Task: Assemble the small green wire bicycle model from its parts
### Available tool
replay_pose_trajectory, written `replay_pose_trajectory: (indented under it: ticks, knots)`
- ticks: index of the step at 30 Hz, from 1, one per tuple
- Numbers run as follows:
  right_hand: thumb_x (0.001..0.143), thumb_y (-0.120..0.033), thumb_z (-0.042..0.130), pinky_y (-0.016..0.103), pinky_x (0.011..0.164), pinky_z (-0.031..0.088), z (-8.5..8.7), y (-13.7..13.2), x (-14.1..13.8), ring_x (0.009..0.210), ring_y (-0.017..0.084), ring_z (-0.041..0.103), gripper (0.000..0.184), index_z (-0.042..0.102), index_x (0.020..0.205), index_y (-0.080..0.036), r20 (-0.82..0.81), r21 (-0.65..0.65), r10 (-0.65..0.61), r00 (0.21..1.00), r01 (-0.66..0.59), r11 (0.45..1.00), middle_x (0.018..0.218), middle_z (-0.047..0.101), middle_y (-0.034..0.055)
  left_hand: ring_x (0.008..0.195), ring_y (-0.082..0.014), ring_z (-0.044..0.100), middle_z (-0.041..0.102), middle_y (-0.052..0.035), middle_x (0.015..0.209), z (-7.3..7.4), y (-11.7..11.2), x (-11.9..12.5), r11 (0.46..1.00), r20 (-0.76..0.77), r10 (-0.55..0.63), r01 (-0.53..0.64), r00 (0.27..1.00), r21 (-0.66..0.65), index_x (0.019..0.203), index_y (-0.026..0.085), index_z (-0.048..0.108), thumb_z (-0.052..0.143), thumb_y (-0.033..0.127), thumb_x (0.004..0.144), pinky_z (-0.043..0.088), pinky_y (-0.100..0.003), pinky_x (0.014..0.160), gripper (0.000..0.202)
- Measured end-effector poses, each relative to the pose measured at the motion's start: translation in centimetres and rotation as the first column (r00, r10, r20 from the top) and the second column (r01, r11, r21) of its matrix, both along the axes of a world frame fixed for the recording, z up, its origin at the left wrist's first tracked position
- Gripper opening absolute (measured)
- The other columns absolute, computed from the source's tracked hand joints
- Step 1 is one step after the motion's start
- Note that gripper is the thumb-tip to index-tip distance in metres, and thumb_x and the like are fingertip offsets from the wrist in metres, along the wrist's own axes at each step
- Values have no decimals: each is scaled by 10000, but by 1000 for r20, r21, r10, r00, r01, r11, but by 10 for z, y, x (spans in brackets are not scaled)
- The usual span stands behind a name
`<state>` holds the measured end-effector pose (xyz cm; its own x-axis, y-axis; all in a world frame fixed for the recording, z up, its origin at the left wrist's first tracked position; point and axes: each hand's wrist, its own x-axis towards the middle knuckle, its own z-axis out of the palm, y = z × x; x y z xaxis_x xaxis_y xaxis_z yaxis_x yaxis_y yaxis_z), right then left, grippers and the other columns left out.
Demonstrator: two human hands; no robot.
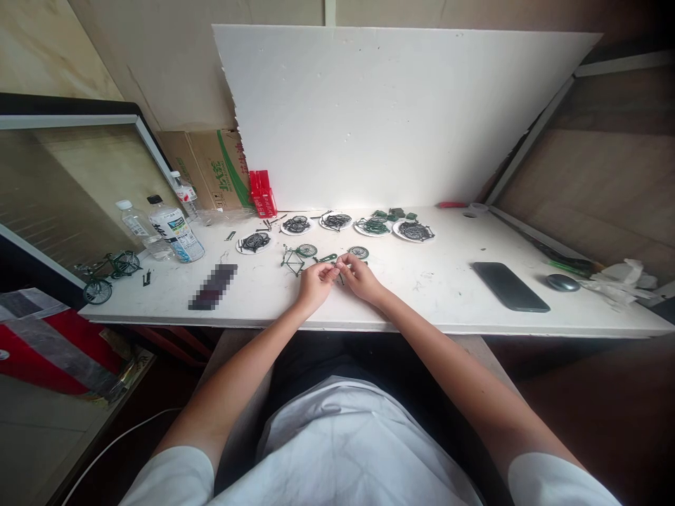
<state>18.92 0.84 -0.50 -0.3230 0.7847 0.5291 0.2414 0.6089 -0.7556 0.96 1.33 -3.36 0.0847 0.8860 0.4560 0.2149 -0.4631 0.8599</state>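
Near the front edge of the table (432,309), about the middle, left hand (315,282) and right hand (361,276) meet fingertip to fingertip, both pinched shut on a small green part (328,258) that is too tiny to identify. Just behind the left hand lies a green frame (292,261) with one wheel; a loose wheel (358,251) sits just behind the right. Plates (414,232) of parts line the back — phone (510,286) toward the right edge.
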Motion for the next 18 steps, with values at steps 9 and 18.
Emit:
replay_pose_trajectory:
  ticks: [9, 18]
  knots:
    - [1110, -588, 447, 380, 826, 468, -5, 2, -3, 862, 231, 564, 372, 559, 1011, -248, -3, 46, 1, 1000, -1, 999, 953, 622, 62, 728, -194, 664, 739, -37, 782, -1, 0, 1, 999, -3, -17, 17, 1000, 34, 870, 214, 785, 757, 501, 915, 554, -309, 707, 292]
    - [1076, -585, 533, 379, 831, 484, 2, 0, -1, 919, 236, 587, 341, 600, 1085, -251, -89, -22, 82, 993, -84, 996, 1017, 623, 65, 745, -202, 664, 736, -45, 801, 5, -4, 2, 998, -38, -11, 13, 999, 57, 861, 212, 769, 731, 469, 935, 521, -307, 688, 270]
